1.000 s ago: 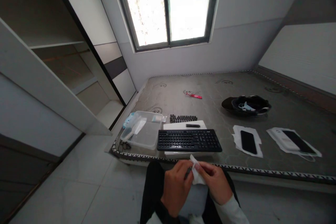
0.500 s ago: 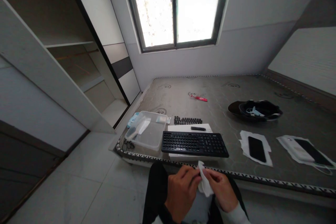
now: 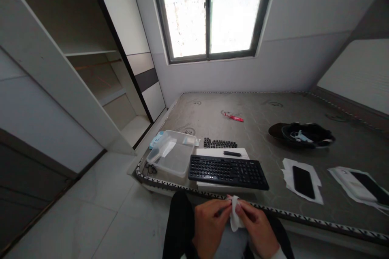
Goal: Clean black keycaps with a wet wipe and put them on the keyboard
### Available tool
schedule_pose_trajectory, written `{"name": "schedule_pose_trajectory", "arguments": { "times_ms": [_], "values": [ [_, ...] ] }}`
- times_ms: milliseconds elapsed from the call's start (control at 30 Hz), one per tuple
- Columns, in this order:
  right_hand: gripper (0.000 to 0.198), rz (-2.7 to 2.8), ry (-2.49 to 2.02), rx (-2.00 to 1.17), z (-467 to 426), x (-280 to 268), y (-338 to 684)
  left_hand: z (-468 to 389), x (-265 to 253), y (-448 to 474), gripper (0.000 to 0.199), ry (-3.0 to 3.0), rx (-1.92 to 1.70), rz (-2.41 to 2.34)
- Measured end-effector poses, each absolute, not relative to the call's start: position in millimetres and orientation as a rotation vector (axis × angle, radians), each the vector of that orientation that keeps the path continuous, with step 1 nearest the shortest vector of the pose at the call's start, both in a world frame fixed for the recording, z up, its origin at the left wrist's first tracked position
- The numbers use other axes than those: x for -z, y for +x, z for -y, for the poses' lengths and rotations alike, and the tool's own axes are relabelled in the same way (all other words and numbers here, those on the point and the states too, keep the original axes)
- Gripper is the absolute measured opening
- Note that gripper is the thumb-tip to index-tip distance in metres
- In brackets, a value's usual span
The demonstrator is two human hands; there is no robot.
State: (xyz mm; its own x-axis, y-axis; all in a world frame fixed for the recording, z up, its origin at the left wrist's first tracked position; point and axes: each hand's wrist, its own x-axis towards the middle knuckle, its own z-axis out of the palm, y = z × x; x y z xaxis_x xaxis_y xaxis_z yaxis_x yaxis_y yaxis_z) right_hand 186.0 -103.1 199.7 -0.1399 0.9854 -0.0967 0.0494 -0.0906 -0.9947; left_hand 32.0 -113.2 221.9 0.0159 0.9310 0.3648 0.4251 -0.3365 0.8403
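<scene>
Two hands are meeting over the lap at the near edge of the scene, the left hand [image 3: 209,226] and the right hand [image 3: 258,228] both pinching a small white wipe [image 3: 234,214] between their fingertips; something small and dark seems to be caught in the left fingers against the cloth, too tiny to identify. Both hands are closing on the wipe, neither one spread.

Just beyond them, one black keyboard [image 3: 228,172] is lying on a white sheet [image 3: 221,153] at the near edge of a grey mattress [image 3: 212,113], many of its sockets looking bare. One cluster of loose black keycaps [image 3: 220,143] is sitting just behind the sheet, and one slim dark tool [image 3: 232,153] is resting on it. Judging by that, the caps are already off and the wiping is under way, with refitting not yet done.

One clear plastic box [image 3: 172,158] is standing to the left of the keyboard. To the right, two phones are lying on white wrappings, the nearer phone [image 3: 303,176] well apart from the farther phone [image 3: 369,182]. One black cap [image 3: 304,133] is sitting farther back, and one red packet [image 3: 235,117] is lying near the mattress middle.
</scene>
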Motion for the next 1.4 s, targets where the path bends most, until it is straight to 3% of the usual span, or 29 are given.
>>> {"name": "schedule_pose_trajectory", "arguments": {
  "times_ms": [533,1000,1200,1400],
  "values": [
    [0.037,1.074,-1.373,-1.254,102.1,-183.0,179.6,106.4,-223.0,35.9,0.013,1.523,-0.970,-1.438],
    [0.040,0.988,-1.377,-1.205,103.2,-183.1,179.5,100.7,-210.9,31.9,0.018,1.741,-1.068,-1.458],
    [0.038,1.025,-1.449,-1.189,107.9,-169.6,190.2,31.0,-178.0,-21.3,0.027,1.982,-0.940,-1.631],
    [0.038,1.031,-1.458,-1.297,125.5,-163.8,201.7,-64.7,-130.9,-75.2,0.017,2.103,-0.608,-1.806]
  ]
}}
